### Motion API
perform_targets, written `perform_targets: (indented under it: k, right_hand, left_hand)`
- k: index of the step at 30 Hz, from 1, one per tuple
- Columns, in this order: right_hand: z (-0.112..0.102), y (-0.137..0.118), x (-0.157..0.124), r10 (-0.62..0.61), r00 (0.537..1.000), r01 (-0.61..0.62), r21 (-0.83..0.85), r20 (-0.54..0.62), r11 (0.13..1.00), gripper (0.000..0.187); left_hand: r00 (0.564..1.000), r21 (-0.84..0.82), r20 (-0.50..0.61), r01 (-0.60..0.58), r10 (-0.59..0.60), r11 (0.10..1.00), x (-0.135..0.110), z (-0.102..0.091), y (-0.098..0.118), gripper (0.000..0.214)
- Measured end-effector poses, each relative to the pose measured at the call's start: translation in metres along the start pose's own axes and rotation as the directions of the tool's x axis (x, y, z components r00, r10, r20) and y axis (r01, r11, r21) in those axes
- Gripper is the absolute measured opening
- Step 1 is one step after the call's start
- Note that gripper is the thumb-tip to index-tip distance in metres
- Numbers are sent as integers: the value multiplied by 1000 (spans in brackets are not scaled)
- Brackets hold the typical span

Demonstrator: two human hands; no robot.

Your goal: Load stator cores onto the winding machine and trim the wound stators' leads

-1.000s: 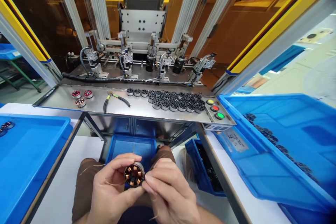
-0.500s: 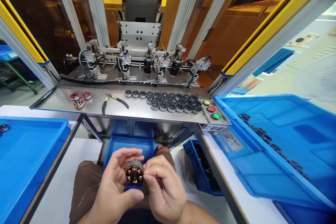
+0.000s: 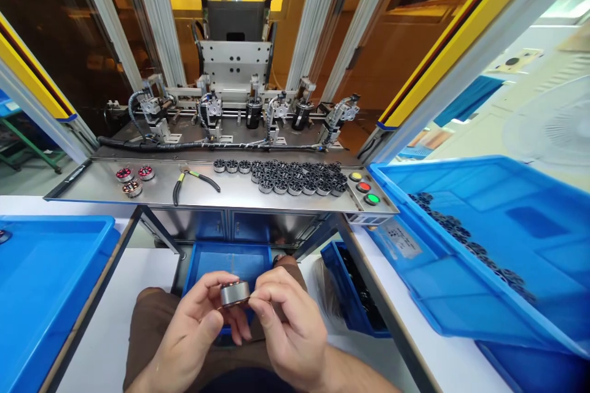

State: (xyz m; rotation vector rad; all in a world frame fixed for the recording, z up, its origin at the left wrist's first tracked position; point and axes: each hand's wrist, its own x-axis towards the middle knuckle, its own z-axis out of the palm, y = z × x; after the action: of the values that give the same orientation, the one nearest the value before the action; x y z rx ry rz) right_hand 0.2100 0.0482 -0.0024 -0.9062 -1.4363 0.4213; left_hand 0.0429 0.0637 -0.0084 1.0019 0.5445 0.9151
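My left hand [image 3: 191, 322] has its fingers curled round a motor stator [image 3: 235, 293], a short grey metal ring with copper windings at its rim. The ring's smooth side faces me and its winding faces are mostly turned from view. At the ring's right edge, my right hand [image 3: 290, 325] pinches a thin wire between thumb and forefinger; the wire itself barely shows. Both hands are above the lap. On the metal ledge ahead lie pliers [image 3: 197, 182] with green and black handles, spread apart. Left of them sit several wound stators [image 3: 132, 188] with red or copper tops.
Rows of dark-cored stators [image 3: 295, 178] cover the ledge's right half, beside yellow, red and green buttons [image 3: 364, 187]. Machine fixtures [image 3: 212, 113] stand behind. Blue bins flank me, left [image 3: 55, 258] and right [image 3: 461, 178]; another blue tray [image 3: 230, 249] is below the ledge.
The stator has been turned in my left hand, so its side now faces me instead of its copper-wound face. My right hand keeps its pinch. The view has shifted slightly.
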Motion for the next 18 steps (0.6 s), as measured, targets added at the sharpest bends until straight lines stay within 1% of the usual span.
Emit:
perform_targets:
  k: [2,5,7,9,11,12,14,15,16,17,18]
  right_hand:
    - [-1,0,1,27,1000,-26,12,-16,1000,14]
    - [-1,0,3,60,998,-60,36,-15,998,15]
    - [-2,-1,4,82,997,-82,45,-11,996,15]
    - [-2,-2,5,102,995,-102,61,-10,993,15]
    - [-4,-2,5,97,995,-96,84,-3,992,15]
    - [-5,-2,5,75,997,-76,93,13,993,15]
    - [-10,-2,4,-1,998,-4,82,62,997,14]
    - [-12,-2,4,-46,995,40,60,94,997,14]
    - [-15,-3,4,-91,987,88,33,129,996,15]
    - [-17,-3,5,-133,978,134,5,160,991,15]
    - [-20,-3,5,-168,968,175,-20,184,984,16]
  left_hand:
    - [999,-29,25,-23,24,999,0,-1,1,35]
    - [996,23,25,-92,91,996,-1,-2,4,27]
    - [990,80,0,-137,138,987,-3,-2,6,22]
    - [981,98,-43,-183,188,978,-5,-2,6,21]
    - [973,69,-78,-211,216,975,-5,-2,6,22]
    - [971,43,-96,-216,220,975,-5,-1,5,24]
    - [975,2,-130,-180,179,984,-3,0,5,36]
    - [984,-6,-129,-126,124,992,-2,1,5,43]
    - [993,-10,-110,-47,45,999,-1,2,5,47]
    - [997,-11,-67,45,-45,999,0,3,5,48]
    - [991,-11,-10,131,-131,991,1,5,5,45]
